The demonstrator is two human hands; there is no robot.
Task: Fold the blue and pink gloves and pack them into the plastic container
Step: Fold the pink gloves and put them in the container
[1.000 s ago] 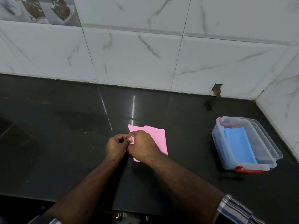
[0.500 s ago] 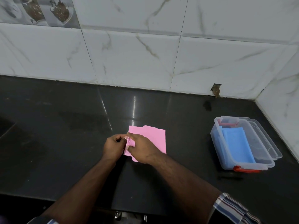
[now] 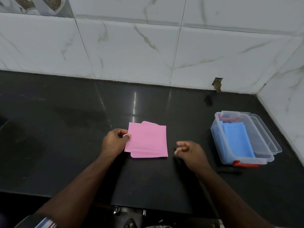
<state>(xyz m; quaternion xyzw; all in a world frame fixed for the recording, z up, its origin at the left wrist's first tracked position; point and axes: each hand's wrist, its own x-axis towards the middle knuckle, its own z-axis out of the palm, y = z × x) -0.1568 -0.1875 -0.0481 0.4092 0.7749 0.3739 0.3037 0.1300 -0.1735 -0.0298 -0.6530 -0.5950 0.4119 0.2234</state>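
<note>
A folded pink glove (image 3: 148, 140) lies flat on the black counter (image 3: 65, 129), near its middle. My left hand (image 3: 115, 142) pinches the glove's left edge between thumb and fingers. My right hand (image 3: 189, 150) hovers just right of the glove, fingers loosely curled and apart, holding nothing. At the right stands a clear plastic container (image 3: 266, 157) with red latches. A folded blue glove (image 3: 236, 140) lies inside it.
The container's clear lid (image 3: 269, 137) leans against its right side. White marble-tiled walls (image 3: 148, 46) close off the back and right of the counter. The counter's front edge runs just below my forearms.
My right hand has let go of the pink glove and moved off to the right. The left hand keeps its pinch on the left edge, and the glove now lies fully uncovered.
</note>
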